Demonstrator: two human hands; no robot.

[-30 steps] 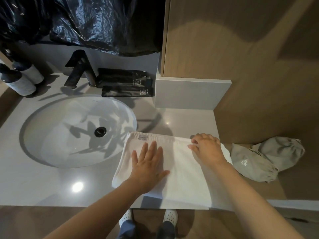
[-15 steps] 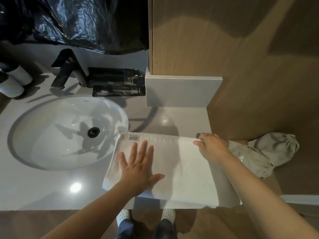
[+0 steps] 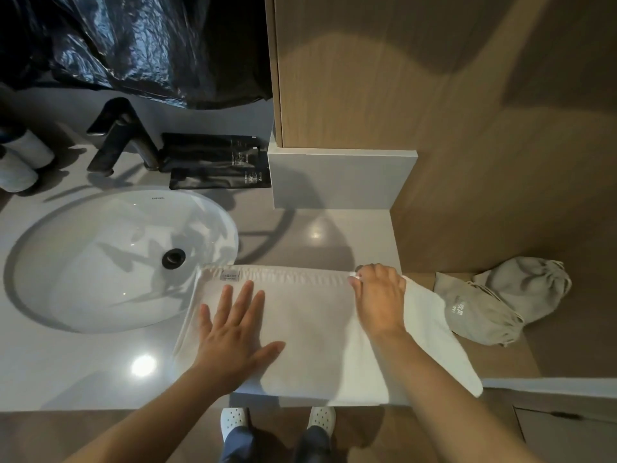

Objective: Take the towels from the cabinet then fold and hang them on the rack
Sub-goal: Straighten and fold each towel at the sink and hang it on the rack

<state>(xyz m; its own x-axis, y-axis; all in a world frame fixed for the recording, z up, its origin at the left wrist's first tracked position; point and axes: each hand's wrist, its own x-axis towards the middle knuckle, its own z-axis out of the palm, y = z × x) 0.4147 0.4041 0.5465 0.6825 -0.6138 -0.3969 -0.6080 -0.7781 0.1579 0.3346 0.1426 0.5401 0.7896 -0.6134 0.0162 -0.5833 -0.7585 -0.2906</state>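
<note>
A grey bathroom bench [image 3: 66, 372] is carrying a white oval sink [image 3: 83, 295] with a dark drain [image 3: 173, 258], and a black faucet [image 3: 120, 138] is standing behind it. A wooden cabinet [image 3: 367, 78] is rising at the back right, and a black plastic sheet [image 3: 133, 45] is hanging above the faucet.

Small writing is showing on the far rim of the sink, but it is too small to read. Two black sachets [image 3: 217, 162] are lying beside the faucet with fine white print, also not readable. A pale printed mark is showing on the nearer of two grey drawstring bags [image 3: 477, 315], which are lying on a wooden ledge to the right; its letters are not clear.

The white towel [image 3: 310, 329] is lying folded and flat on the bench, just right of the sink, with its near edge reaching the front edge of the bench. A small grey label [image 3: 231, 275] is sitting at its far left corner, and its text is unreadable.

The left hand [image 3: 233, 335] is pressing down on the left part of the towel, its grip wide, with fingers straight and spread. The right hand [image 3: 380, 299] is resting at the far edge, its grip narrow, with fingers curling onto the towel's hem.
</note>
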